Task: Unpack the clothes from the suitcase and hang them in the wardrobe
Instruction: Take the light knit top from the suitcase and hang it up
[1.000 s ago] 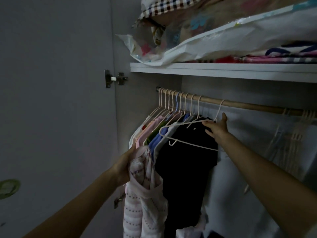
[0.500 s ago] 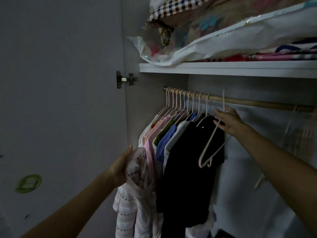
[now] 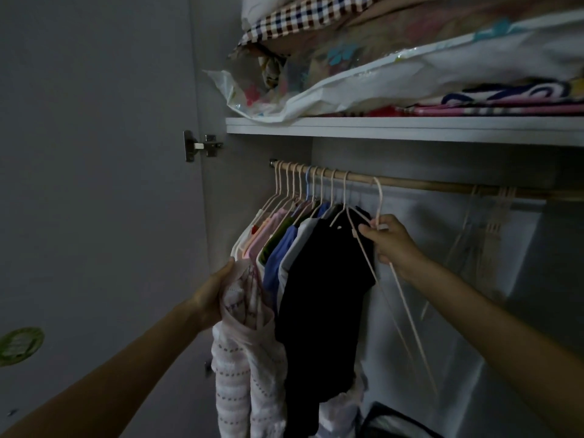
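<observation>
Head view: right hand (image 3: 390, 240) pinches an empty hanger (image 3: 379, 197) hooked on the rail (image 3: 442, 186); left hand (image 3: 210, 292) grips a knit top (image 3: 243, 349) beside hung clothes; one-handed threading could drop the top

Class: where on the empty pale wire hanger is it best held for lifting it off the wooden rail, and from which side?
Hold the empty pale wire hanger at its neck just below the hook, coming from the open right side, as the right hand does; clothes crowd its left.
</observation>
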